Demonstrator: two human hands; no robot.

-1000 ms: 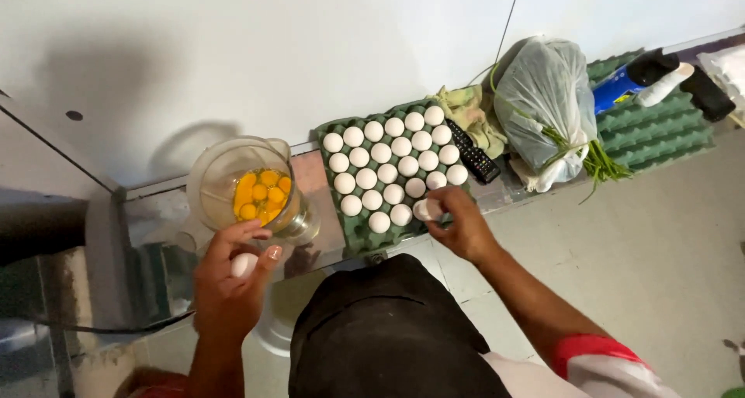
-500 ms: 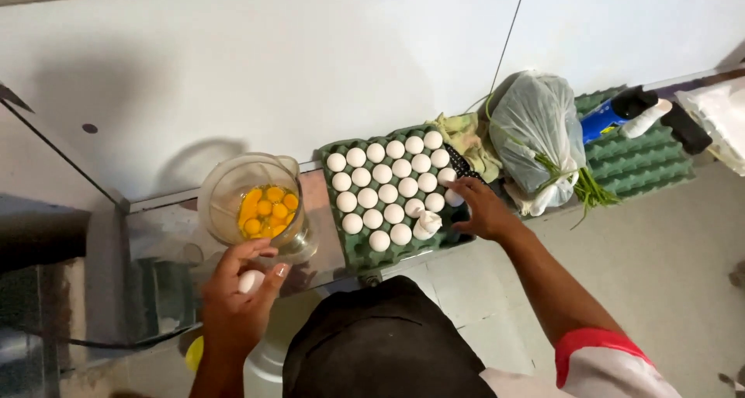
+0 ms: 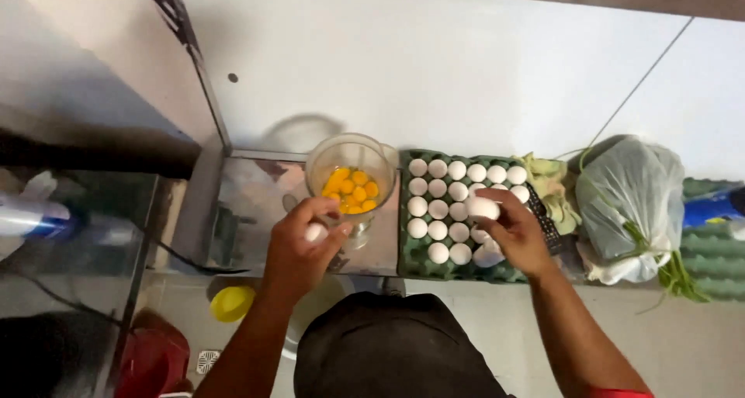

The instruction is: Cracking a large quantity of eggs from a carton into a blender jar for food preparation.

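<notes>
White egg in left hand [image 3: 299,247]: the fingers are closed around this egg [image 3: 315,232], just in front of the glass jug [image 3: 351,182] with yolks.
Right hand [image 3: 516,231]: it pinches a second egg [image 3: 482,208] above the green egg tray [image 3: 423,263].
Behind: plastic bag with greens [image 3: 630,204].
</notes>
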